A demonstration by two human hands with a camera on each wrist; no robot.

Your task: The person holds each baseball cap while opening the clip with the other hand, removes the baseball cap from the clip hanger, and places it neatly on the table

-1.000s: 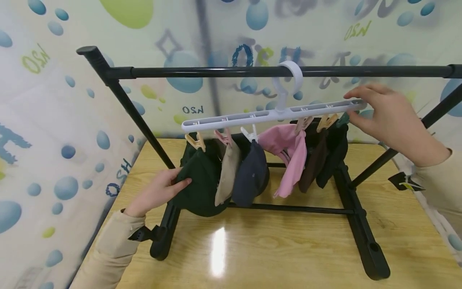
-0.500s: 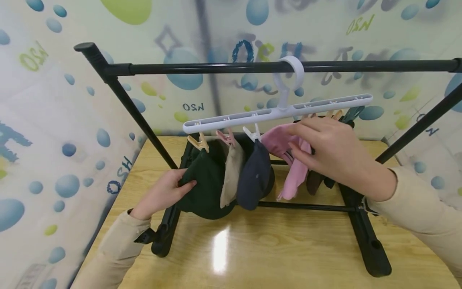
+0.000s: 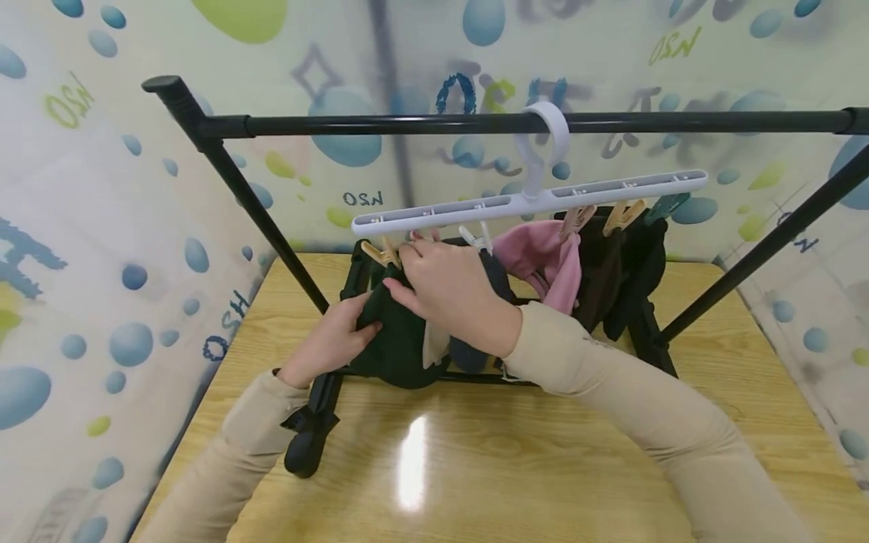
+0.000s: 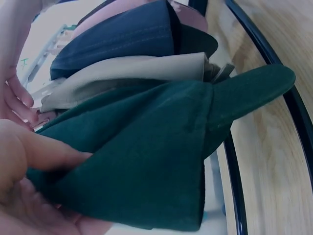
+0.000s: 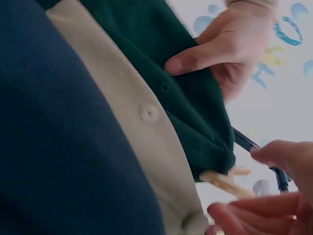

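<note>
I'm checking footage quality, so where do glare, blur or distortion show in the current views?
Head: a bright glare streak on the wooden table; left wrist: a black crossbar bows, likely lens distortion; right wrist: the tan clothespin is blurred and the navy cap looks dark.

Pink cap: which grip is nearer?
Right. The right grip is left of the pink cap; the left grip is farther left, pinching the green cap.
</note>
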